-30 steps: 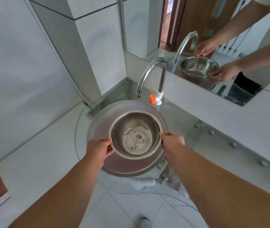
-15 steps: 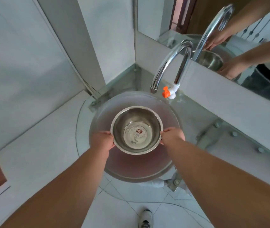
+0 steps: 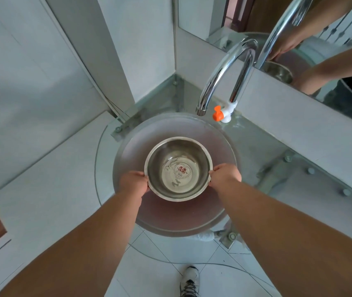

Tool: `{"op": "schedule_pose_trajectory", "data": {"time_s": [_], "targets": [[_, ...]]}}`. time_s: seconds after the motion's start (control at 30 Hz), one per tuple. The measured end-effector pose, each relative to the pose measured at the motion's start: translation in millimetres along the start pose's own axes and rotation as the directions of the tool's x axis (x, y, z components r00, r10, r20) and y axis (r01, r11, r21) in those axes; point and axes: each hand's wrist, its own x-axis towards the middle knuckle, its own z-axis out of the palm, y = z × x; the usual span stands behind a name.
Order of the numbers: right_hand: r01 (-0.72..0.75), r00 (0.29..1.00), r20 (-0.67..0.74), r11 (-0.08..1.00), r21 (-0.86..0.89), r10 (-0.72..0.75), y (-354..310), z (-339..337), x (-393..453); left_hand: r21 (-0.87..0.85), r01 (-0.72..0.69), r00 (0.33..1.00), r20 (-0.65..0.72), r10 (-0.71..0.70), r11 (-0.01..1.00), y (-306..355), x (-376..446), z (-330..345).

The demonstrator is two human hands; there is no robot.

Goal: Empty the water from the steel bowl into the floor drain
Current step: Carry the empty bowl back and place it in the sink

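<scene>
Steel bowl [image 3: 178,169], water pooled inside, held level over the round basin [image 3: 128,151] below the tap [image 3: 224,71], left hand [image 3: 133,183] and right hand [image 3: 225,175] each with grip pinching its rim; carrying and pouring remain, floor drain not in sight.

Both forearms are bare from the bottom edge of the frame to the wrists, with no sleeve, watch, band or ring showing on them. The left hand [image 3: 134,183] and right hand [image 3: 226,176] are ungloved. Low in the frame is one shoe [image 3: 189,281], a white and grey trainer with dark laces
</scene>
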Motion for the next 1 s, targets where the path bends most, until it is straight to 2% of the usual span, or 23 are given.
{"op": "schedule_pose_trajectory", "data": {"time_s": [0.17,0.33,0.47,0.63,0.73,0.87,1.0], "targets": [[0.016,1.000,0.011,0.991,-0.130,-0.015,-3.4,-2.6,-4.7,0.057,-0.020,1.000,0.008,0.019,0.998,-6.2,4.5,0.5],[0.034,0.999,0.022,0.967,-0.254,-0.029,-3.0,-2.2,-3.7,0.028,-0.028,0.999,-0.015,0.029,0.999,-2.5,3.4,0.9],[0.050,0.999,0.014,0.957,-0.285,-0.048,-0.9,-0.1,-5.9,0.072,-0.036,0.999,0.002,0.036,0.997,-2.2,3.7,0.7],[0.032,0.999,0.012,0.977,-0.211,-0.030,-3.0,-0.6,-13.5,0.147,-0.059,0.998,0.028,0.056,0.987,5.1,-3.4,-1.6],[0.021,1.000,0.012,0.991,-0.134,-0.020,-2.6,-4.6,-20.0,0.200,-0.058,0.998,-0.001,0.059,0.978,9.6,-8.8,-1.2],[0.037,0.999,-0.019,0.999,-0.036,-0.038,-5.7,-17.1,-36.2,0.232,-0.129,0.991,-0.013,0.136,0.964,23.8,-29.4,-7.6],[0.072,0.997,-0.062,0.953,0.294,-0.056,-13.7,-34.3,-55.1,0.170,-0.202,0.979,0.028,0.200,0.965,38.7,-50.4,-18.5]]}}
